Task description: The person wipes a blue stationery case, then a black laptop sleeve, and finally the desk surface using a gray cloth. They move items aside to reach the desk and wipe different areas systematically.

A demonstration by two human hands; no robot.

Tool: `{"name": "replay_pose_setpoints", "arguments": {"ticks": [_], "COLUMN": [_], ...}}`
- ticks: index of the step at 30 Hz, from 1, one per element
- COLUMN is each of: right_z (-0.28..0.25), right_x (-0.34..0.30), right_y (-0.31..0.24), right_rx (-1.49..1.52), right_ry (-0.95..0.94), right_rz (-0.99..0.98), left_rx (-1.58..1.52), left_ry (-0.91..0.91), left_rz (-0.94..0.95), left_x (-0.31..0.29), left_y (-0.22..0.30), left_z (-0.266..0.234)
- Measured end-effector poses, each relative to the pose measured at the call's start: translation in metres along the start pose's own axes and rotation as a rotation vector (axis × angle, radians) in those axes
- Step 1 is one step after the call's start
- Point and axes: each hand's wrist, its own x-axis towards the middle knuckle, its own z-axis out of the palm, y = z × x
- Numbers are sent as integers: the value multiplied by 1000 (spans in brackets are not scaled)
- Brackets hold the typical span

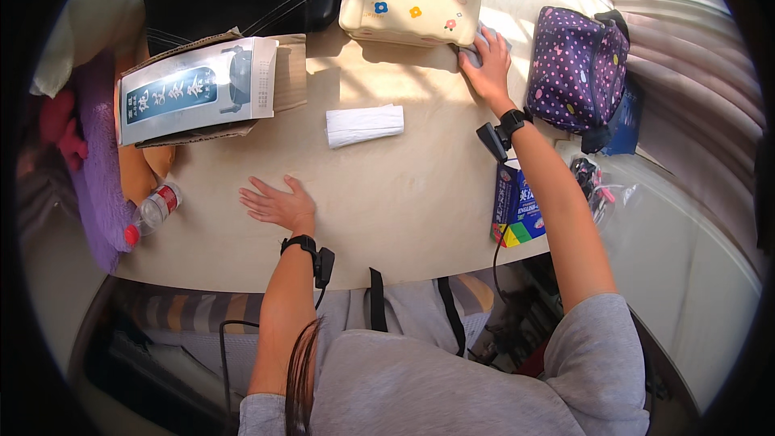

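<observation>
Beside cream case [412, 12] | right hand [486, 74] over grey item [471, 55] | mostly hidden

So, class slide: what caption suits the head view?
Right hand beside a cream case, left hand open near folded white paper.

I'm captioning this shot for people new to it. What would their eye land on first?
Probably the cream, handled case with colourful flower motifs at the top middle, with the right hand by its lower right corner. The dark purple, polka-dotted bag at the upper right comes next. Then perhaps the flat white paper-like strip mid-table, with the left hand spread open below and left of it.
</observation>
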Motion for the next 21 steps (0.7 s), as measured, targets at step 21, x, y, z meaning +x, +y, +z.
{"name": "replay_pose_setpoints", "arguments": {"ticks": [21], "right_z": [-4], "right_x": [-240], "right_y": [-115], "right_rx": [-127], "right_ry": [-4], "right_rz": [4], "left_rx": [-40], "left_ry": [33], "left_rz": [4], "left_x": [0], "left_y": [1], "left_z": [3]}}
